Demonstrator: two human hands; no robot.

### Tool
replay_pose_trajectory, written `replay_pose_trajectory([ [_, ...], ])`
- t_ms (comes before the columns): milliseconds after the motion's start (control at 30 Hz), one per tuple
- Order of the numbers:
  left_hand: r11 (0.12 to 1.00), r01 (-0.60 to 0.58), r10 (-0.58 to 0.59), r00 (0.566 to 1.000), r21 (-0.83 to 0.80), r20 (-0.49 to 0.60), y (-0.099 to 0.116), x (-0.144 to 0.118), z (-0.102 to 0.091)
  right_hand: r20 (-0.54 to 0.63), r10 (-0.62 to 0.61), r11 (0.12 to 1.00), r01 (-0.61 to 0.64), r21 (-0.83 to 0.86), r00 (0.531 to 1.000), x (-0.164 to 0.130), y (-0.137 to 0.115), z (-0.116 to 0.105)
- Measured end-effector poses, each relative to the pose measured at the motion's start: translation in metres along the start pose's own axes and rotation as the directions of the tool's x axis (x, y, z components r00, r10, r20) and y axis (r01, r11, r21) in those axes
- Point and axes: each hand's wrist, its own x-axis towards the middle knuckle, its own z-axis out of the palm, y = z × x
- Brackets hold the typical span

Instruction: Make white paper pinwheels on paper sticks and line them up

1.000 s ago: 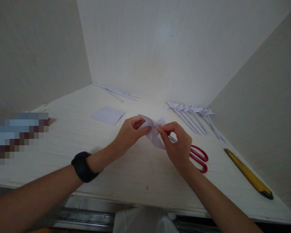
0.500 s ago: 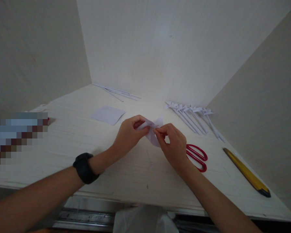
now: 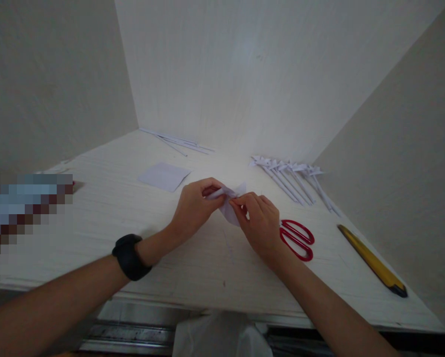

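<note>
Hands: left hand (image 3: 194, 207) and right hand (image 3: 259, 224) meet just above the table (image 3: 96, 223), near its middle.
Paper: small white folded paper (image 3: 230, 206) held between both hands, part folded, a flap hanging below.
Left fingers: curled narrow, thumb and forefinger pinching the paper's left edge.
Right fingers: curled narrow, fingertips pinching the paper's right side.
Wrist: black watch (image 3: 129, 257) on the left arm.
Nearby: red scissors (image 3: 297, 239) just beside the right hand; yellow knife (image 3: 371, 260) further right; flat paper square (image 3: 164, 176) beyond the left hand; row of white paper sticks (image 3: 293, 179) at the back right.
</note>
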Motion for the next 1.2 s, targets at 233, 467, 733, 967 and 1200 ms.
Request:
replay_pose_trajectory([
  [233,0.993,-0.018,0.020,1.000,0.114,-0.021,0.002,-0.001,-0.001,0.013,-0.039,0.996,0.039,-0.077,0.999,0.000,0.000,0.002],
  [467,0.988,-0.045,0.044,0.999,0.148,0.009,0.003,-0.003,0.002,0.073,-0.079,0.994,0.084,-0.069,0.994,-0.005,0.003,0.006],
  [733,0.995,-0.025,0.024,1.000,0.092,0.013,0.002,0.001,0.000,0.067,0.063,0.992,-0.070,0.109,0.996,-0.001,0.001,0.002],
  [967,0.984,0.082,-0.076,0.996,-0.161,0.039,-0.004,0.005,0.002,0.215,0.571,0.621,-0.588,0.518,0.792,-0.002,0.019,0.014],
  [1200,0.952,0.127,-0.115,0.992,-0.277,0.057,-0.002,0.006,0.004,0.681,0.500,-0.146,-0.724,0.675,0.534,-0.005,0.026,0.023],
])
